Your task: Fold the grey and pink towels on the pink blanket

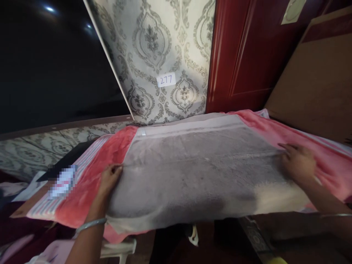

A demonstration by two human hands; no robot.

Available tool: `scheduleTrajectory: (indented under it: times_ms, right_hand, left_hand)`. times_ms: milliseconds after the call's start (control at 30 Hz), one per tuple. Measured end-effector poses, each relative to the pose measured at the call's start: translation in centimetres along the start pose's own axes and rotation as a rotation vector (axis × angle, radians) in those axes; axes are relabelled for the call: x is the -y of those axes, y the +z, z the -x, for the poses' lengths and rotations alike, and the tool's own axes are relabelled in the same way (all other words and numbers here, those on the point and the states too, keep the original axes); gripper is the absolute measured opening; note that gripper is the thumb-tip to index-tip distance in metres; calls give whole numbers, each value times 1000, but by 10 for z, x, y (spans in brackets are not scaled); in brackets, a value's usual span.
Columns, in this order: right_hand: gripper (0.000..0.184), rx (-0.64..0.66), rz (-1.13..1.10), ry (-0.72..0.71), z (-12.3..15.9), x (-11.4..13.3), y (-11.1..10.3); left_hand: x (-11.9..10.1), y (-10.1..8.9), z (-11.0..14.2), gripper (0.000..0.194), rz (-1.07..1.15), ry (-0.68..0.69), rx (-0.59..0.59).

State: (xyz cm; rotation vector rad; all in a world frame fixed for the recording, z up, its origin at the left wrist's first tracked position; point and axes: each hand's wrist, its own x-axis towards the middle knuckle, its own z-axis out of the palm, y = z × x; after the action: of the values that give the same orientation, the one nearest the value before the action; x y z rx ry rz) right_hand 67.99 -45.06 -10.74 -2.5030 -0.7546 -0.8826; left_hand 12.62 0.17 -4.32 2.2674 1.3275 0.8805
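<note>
A grey towel [192, 176] lies spread out, with a paler band along its far edge and a pale front edge. Beneath it is a coral-pink cloth [93, 179] with striped borders, showing on both sides. My left hand [110, 176] is closed at the left edge of the grey towel, fingertips pinched on it. At the opposite edge, my right hand [298, 163] has its fingers mostly curled on the towel's side, the index finger pointing inward. A faint crease runs across the towel between both hands.
A large black screen [55, 62] stands at the back left. Behind are patterned wallpaper with a paper label [166, 79] reading 277 and a red door [247, 47]. A cardboard box [319, 77] stands at right. Below the front edge is a white plastic stool [121, 249].
</note>
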Motion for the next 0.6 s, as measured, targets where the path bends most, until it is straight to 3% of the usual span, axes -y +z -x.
scheduleTrajectory:
  times_ms: [100,233,300,433,500,600]
  right_hand:
    - [43,88,-328,-218,9,76,-4]
    - [35,255,-617,-490,27,193,-5]
    - [32,313,-636,-570,36,233,-5]
    - [29,369,-581,-613,49,266,-3]
    - [23,382,-556,-591,52,269,0]
    - [15,381,-533,-554,53,271,0]
  left_hand:
    - [-39,24,6,28,-132,270,-120]
    - [-118,83,23,24,-36,642,153]
    - [-150,109,31,27,-44,727,216]
    - [-175,141,40,24,-118,762,289]
    - [-172,151,42,13,-135,753,291]
    - [-163,160,42,13,-124,761,241]
